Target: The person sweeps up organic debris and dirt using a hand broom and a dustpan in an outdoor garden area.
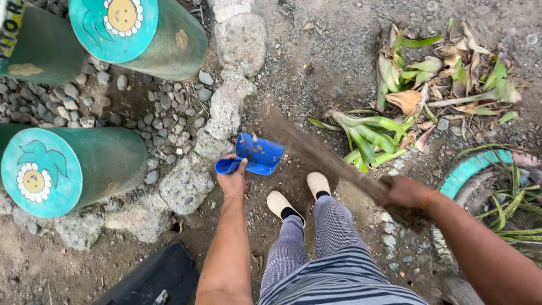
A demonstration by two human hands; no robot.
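The left hand [231, 179] grips the handle of the blue plastic dustpan [257, 155], which rests on bare soil beside the pale border stones [226, 107]. The right hand [402, 192] is clenched around the bundled straw broom [316, 152], blurred mid-stroke. Risk: a forceful stroke can flick dirt over the pan or tip it; uneven ground leaves a gap under its lip.

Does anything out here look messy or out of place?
Yes: a heap of cut green and dry brown leaves lies strewn over the bare dirt beside the person's broom. The left hand holds a blue dustpan with bits of debris on it.
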